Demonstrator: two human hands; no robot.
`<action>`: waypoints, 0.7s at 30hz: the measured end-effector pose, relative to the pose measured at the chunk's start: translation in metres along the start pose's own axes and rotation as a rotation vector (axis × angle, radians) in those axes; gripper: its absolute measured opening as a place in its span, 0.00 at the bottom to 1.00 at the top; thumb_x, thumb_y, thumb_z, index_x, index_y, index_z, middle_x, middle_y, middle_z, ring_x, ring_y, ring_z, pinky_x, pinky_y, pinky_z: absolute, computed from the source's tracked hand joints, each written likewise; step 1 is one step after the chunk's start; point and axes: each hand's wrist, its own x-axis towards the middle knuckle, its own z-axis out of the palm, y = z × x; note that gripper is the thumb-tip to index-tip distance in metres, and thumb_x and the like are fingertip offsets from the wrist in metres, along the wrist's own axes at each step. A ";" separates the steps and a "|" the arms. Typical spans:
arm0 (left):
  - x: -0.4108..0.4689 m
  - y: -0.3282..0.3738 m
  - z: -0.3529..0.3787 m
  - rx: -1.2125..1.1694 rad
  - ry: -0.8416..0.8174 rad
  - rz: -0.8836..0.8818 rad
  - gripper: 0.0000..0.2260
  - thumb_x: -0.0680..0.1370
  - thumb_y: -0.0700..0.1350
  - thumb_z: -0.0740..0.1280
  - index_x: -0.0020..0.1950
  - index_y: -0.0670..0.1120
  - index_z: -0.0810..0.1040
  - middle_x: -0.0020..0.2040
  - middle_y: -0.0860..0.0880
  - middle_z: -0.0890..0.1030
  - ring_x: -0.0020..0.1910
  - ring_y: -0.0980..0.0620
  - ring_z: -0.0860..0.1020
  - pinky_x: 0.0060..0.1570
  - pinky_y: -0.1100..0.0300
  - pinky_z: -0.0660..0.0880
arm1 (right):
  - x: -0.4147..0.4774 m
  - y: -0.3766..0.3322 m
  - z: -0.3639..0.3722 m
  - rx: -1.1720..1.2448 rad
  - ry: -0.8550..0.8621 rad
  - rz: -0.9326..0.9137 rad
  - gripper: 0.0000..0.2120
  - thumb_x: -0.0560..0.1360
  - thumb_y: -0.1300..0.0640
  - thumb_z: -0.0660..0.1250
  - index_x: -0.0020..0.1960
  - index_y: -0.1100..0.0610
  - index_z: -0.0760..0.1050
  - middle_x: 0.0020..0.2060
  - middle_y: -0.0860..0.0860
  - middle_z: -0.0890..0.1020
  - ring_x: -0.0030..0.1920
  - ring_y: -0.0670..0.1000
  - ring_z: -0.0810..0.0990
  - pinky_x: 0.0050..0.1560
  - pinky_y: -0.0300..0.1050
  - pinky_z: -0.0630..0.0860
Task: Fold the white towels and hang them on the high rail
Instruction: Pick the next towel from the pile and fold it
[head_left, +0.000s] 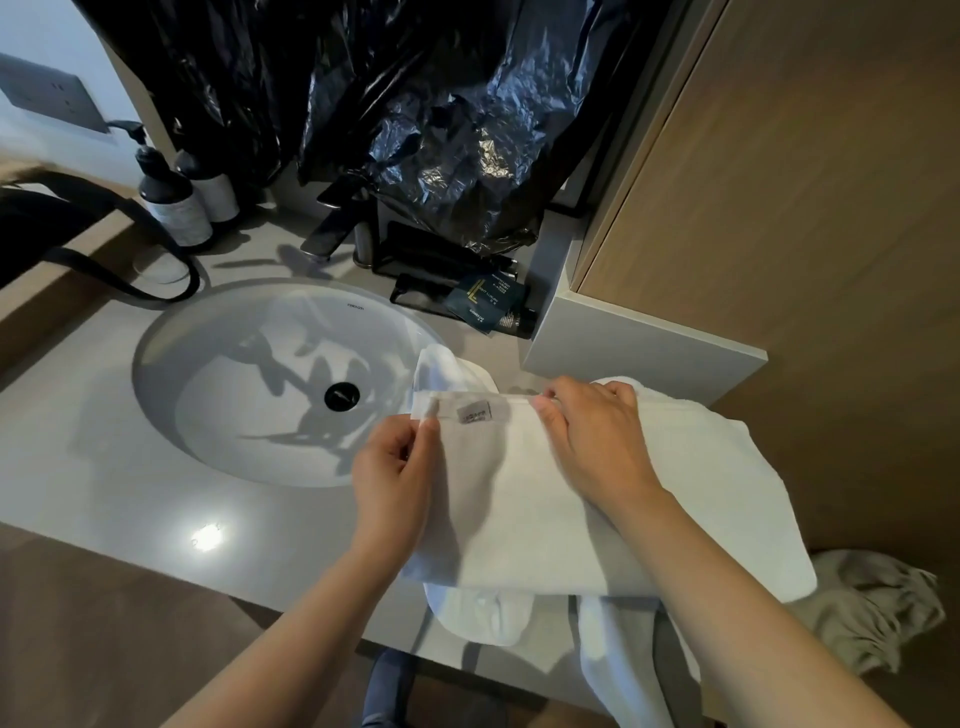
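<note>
Left hand (395, 478) pinches far-left corner of white towel (545, 519), thumb against forefinger | right hand (597, 436) fingers curled, gripping its far edge | towel spread on counter (104, 467) just right of sink (234, 389) | label (474, 413) faces up

l hand (392, 478), r hand (597, 436) bare; blue-grey trouser leg (383, 691)

- 2 grips: left grip (389, 478), right grip (592, 431).
- 1 white towel (519, 509) folded on top; more white cloth beneath, count unclear.
- 1 label (474, 413) on that towel.
- 2 pump bottles (174, 202).
- 1 sink (208, 364) with 1 drain (342, 396).
- 1 faucet (337, 223).
- 1 black plastic bag (441, 130).
- 1 beige cloth (872, 608) on the floor.
</note>
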 end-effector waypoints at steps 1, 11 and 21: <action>0.002 0.000 -0.001 0.009 0.013 0.000 0.18 0.79 0.46 0.64 0.34 0.36 0.67 0.29 0.50 0.67 0.28 0.58 0.65 0.30 0.67 0.64 | 0.001 0.005 -0.002 -0.004 0.012 0.017 0.16 0.83 0.46 0.53 0.49 0.52 0.76 0.40 0.48 0.82 0.44 0.53 0.78 0.58 0.50 0.64; 0.015 0.007 0.003 0.017 0.057 -0.116 0.14 0.74 0.45 0.68 0.32 0.42 0.70 0.26 0.55 0.69 0.26 0.57 0.67 0.32 0.59 0.66 | 0.012 0.023 -0.003 -0.049 -0.028 0.022 0.16 0.84 0.47 0.51 0.45 0.53 0.71 0.32 0.54 0.81 0.34 0.60 0.70 0.55 0.50 0.66; 0.036 0.033 -0.008 -0.159 -0.246 -0.201 0.07 0.76 0.47 0.71 0.42 0.44 0.82 0.34 0.49 0.83 0.33 0.55 0.79 0.32 0.64 0.73 | 0.003 0.057 -0.022 0.113 -0.141 -0.065 0.17 0.78 0.42 0.63 0.57 0.53 0.77 0.54 0.48 0.75 0.58 0.50 0.70 0.61 0.49 0.67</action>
